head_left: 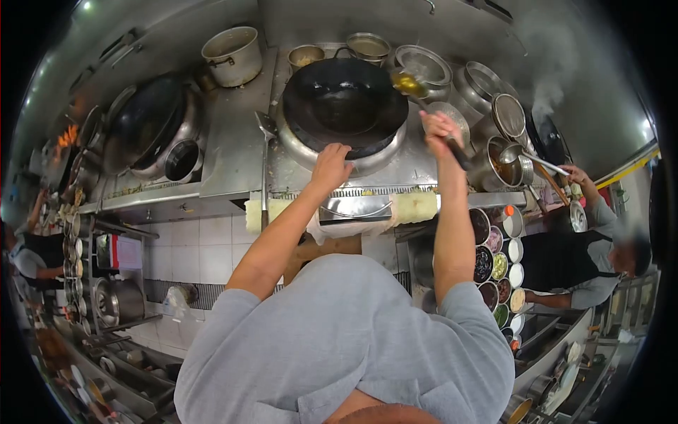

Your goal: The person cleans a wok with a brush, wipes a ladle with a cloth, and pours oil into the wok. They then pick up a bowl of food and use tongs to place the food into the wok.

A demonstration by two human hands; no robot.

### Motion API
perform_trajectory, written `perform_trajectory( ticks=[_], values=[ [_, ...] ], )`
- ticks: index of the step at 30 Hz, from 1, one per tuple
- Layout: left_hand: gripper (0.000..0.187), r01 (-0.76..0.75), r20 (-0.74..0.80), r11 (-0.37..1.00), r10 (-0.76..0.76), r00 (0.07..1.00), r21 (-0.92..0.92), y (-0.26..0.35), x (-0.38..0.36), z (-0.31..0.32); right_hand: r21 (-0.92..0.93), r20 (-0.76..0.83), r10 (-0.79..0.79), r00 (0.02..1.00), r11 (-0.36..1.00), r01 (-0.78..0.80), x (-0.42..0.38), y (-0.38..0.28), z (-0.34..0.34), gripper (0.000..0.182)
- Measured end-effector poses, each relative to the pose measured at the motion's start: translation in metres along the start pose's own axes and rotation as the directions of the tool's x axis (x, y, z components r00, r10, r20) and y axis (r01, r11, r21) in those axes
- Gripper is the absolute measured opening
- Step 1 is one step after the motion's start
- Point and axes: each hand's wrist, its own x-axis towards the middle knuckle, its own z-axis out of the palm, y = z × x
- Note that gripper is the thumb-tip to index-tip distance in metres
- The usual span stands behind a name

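A black wok [346,102] sits on the round metal ring of a burner [395,145]. The wok's inside looks dark and shiny. My left hand [332,166] is at its near rim, fingers curled over the edge. To the right, my right hand [441,133] is wrapped around the handle of a ladle [408,85]. Yellow liquid that looks like oil fills the ladle's bowl, which is raised beside the wok's right rim. A long-handled wok spatula [266,126] lies to the left of the burner.
Strainers [508,115] and a pot of sauce [491,169] stand at the right. Another wok [141,131] and a large pot [232,55] are on the left. Ingredient bowls [500,266] line my right side. A co-worker [572,258] holds another ladle at far right, near steam.
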Motion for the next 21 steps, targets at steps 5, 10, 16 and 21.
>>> perform_trajectory(
  ticks=[5,10,16,21],
  values=[
    [0.033,-0.153,-0.239,0.988,0.151,0.959,0.010,0.000,-0.024,-0.009,-0.158,-0.178,0.210,0.961,0.958,-0.239,0.064,0.035,-0.055,0.012],
    [0.012,-0.033,-0.308,0.975,-0.038,0.950,-0.221,0.010,-0.111,-0.057,-0.852,-0.441,-0.091,0.893,0.353,-0.386,0.072,0.059,-0.023,0.009],
    [0.025,0.294,-0.273,0.891,-0.395,0.877,-0.345,-0.003,-0.160,-0.055,-0.954,-0.236,-0.236,0.943,0.239,-0.179,0.065,0.064,-0.032,0.014],
    [0.017,0.088,-0.374,0.855,-0.313,0.873,-0.511,0.041,-0.132,-0.069,-0.357,0.006,0.088,0.996,0.931,-0.080,0.085,0.051,-0.069,0.017]
  ],
)
